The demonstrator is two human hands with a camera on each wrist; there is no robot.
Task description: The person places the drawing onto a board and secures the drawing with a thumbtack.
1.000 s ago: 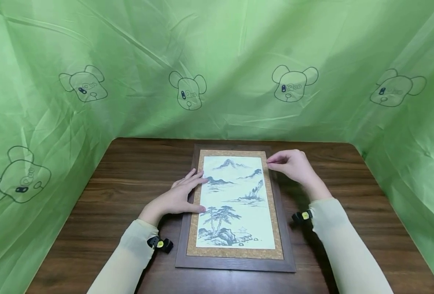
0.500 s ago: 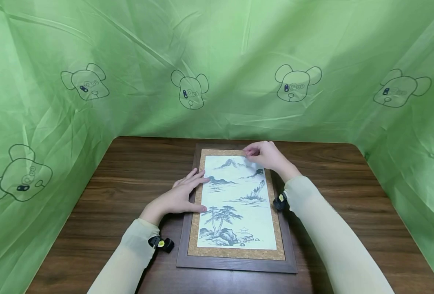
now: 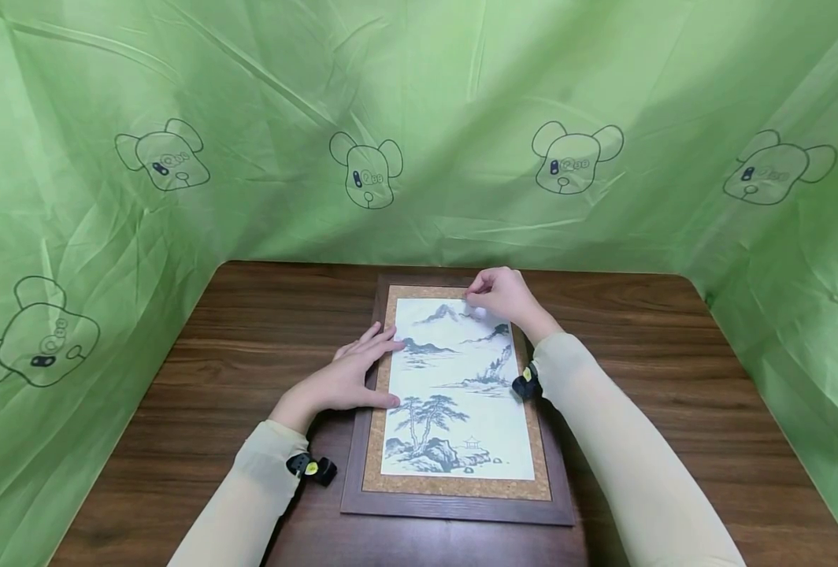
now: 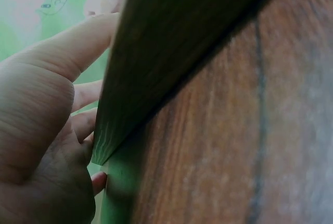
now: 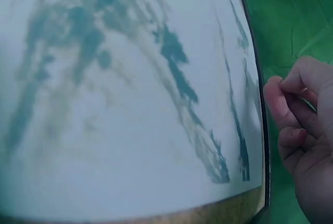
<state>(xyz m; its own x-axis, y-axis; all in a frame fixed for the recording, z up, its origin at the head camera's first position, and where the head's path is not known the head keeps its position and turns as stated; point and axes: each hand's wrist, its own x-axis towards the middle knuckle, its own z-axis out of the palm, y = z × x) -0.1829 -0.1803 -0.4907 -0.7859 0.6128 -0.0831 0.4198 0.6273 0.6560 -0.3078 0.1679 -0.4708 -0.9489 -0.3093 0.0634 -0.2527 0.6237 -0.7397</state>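
A white sheet (image 3: 454, 425) printed with an ink landscape of mountains, pines and a pavilion lies on a corkboard (image 3: 461, 487) with a dark wooden frame (image 3: 454, 508). My left hand (image 3: 337, 380) rests across the frame's left side, fingers spread, with fingertips and thumb at the sheet's left edge. At the sheet's top edge, right of its middle, is my right hand (image 3: 507, 298), thumb and forefinger brought together and the other fingers curled. In the right wrist view those fingertips (image 5: 276, 86) meet beside the board; anything small between them cannot be made out.
The framed board lies on a dark brown wooden table (image 3: 249, 331). Green cloth (image 3: 433, 71) with printed bear heads hangs behind the table and along both sides. Each wrist carries a small black camera, the left one (image 3: 313, 468) beside the frame.
My right hand has moved left from the sheet's upper right edge to its top edge, the fingertips still together. The left hand stays in place.
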